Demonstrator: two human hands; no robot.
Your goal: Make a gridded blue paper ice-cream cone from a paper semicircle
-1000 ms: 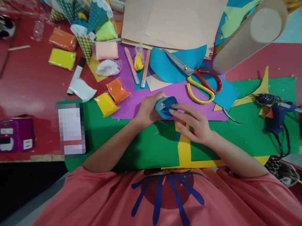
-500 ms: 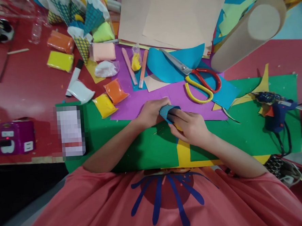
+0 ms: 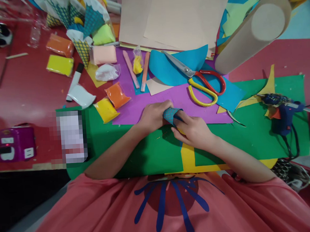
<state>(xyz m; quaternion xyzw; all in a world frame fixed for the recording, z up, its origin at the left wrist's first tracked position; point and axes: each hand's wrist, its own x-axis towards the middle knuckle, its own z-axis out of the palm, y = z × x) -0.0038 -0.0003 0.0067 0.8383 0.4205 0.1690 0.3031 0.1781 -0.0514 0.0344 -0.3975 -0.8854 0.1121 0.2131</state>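
Observation:
Between my hands is a small rolled blue paper cone (image 3: 170, 115) with a grid pattern, its wide opening turned to the right. My left hand (image 3: 154, 115) grips it from the left, fingers wrapped round the narrow side. My right hand (image 3: 195, 128) has its fingers at and partly inside the opening, pinching the edge; a bit of yellow shows under those fingers. Both hands are above the purple sheet (image 3: 141, 113) and the green sheet (image 3: 146, 151). Scissors (image 3: 191, 72) with one red and one yellow handle lie on blue paper beyond my right hand.
Clay packets, an orange one (image 3: 117, 95) among them, lie at the left, with finished patterned cones (image 3: 82, 50) behind. A blue glue gun (image 3: 286, 116) rests at the right. A rolled tan sheet (image 3: 242, 44) stands at the back right. A purple power socket (image 3: 16, 143) sits far left.
My right fingers have shifted slightly at the cone's opening, and more of the patterned side shows. The whole view has moved a little; my left hand keeps its grip.

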